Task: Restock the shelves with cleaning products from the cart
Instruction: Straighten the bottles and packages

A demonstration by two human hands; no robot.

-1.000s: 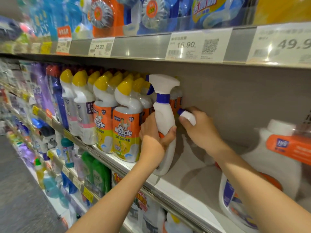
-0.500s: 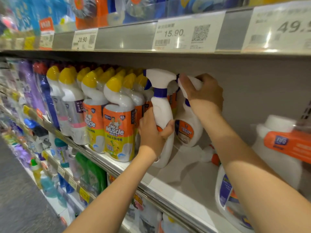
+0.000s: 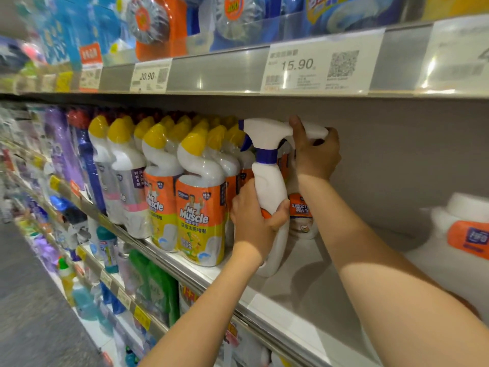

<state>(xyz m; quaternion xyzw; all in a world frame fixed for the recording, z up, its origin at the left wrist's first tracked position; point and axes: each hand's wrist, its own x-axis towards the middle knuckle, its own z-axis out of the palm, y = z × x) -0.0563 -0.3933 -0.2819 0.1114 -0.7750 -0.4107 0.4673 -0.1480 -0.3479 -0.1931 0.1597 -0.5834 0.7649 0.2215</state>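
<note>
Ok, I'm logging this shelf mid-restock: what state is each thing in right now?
Front spray bottle, roughly upright, base on the shelf, held.
Rear spray bottle, upright behind it, held.
Left grip, hand wrapped round the front bottle's body.
Right grip, hand curled over the rear bottle's trigger head.
Mr Muscle bottles, upright, capped, in rows.
Jug, at the right, blurred.

Bare shelf (image 3: pixel 330 295) open lower centre to right, between rear sprayer (image 3: pixel 300 211) and jug (image 3: pixel 468 237) at right edge. Left of centre: yellow-capped bottles (image 3: pixel 201 207) packed tight, front sprayer (image 3: pixel 270 186) just beside them. Overhead, upper shelf (image 3: pixel 211 75) close above sprayer heads. Rear closed by back wall (image 3: pixel 397 154).
</note>
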